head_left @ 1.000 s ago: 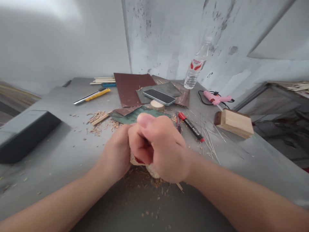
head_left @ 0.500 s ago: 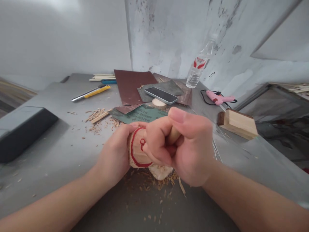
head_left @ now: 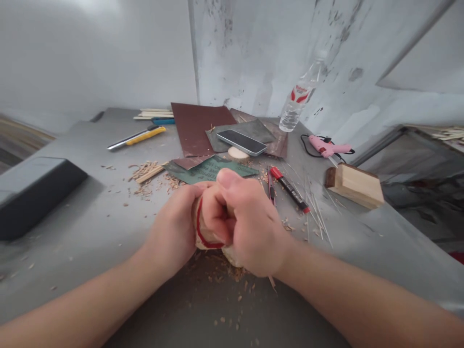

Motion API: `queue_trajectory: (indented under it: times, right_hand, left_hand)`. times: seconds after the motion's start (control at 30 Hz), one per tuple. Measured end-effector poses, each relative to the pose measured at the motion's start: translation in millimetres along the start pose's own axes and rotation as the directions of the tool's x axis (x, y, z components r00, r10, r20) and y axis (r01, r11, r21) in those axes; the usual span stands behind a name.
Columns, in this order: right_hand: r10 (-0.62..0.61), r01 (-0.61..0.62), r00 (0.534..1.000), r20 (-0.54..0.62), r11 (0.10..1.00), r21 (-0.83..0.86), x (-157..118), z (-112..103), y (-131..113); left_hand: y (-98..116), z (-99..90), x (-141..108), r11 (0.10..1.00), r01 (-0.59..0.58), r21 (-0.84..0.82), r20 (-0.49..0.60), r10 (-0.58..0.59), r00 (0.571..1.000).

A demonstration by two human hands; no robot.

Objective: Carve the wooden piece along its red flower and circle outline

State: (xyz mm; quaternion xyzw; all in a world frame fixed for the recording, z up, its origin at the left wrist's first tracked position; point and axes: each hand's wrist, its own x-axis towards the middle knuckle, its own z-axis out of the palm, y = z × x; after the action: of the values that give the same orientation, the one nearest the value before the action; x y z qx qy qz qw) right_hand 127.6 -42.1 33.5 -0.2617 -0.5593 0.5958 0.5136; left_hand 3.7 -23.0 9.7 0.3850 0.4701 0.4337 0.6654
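My left hand (head_left: 176,229) is closed around the left side of a pale wooden block (head_left: 207,239) with a red line drawn along its edge. Over the block's face lies my right hand (head_left: 246,224), curled into a fist round a wooden handle that is almost wholly hidden now. The tip of that tool is out of sight behind the fingers. Beneath the hands, part of another light piece of wood (head_left: 232,257) shows among wood shavings (head_left: 237,274) on the grey table (head_left: 145,299).
Behind the hands lie green sandpaper (head_left: 206,169), brown sandpaper (head_left: 199,125) and a phone (head_left: 242,142). To the right are a red marker (head_left: 290,190), thin metal rods (head_left: 319,212), a wooden block with a dark end (head_left: 357,185), a pink glue gun (head_left: 329,146) and a water bottle (head_left: 299,99). A yellow utility knife (head_left: 137,137) lies left.
My right fist has moved left across the block, covering more of its red-marked face. The marker and a cutter beside it have come into view.
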Motion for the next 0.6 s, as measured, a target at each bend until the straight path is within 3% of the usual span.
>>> queue_trajectory:
  times: [0.13,0.37,0.5,0.6]
  right_hand:
    - [-0.056,0.055,0.998,0.028,0.998,0.041,1,-8,6]
    - [0.030,-0.029,1.000,-0.010,0.999,0.029,2,-6,-29]
    - [0.030,-0.031,0.999,-0.041,0.999,-0.031,1,-4,-37]
    - [0.012,-0.012,1.000,0.015,0.999,-0.038,-1,-4,-35]
  left_hand:
    - [-1,-0.5,0,0.997,-0.039,-0.073,0.036,0.042,0.998]
    - [-3,-1.9,3,0.985,0.041,-0.166,0.041,-0.034,0.999]
    - [-3,-2.0,2,0.989,0.053,-0.140,0.043,-0.047,0.998]
    - [1,0.7,0,0.994,0.064,-0.085,0.030,-0.062,0.998]
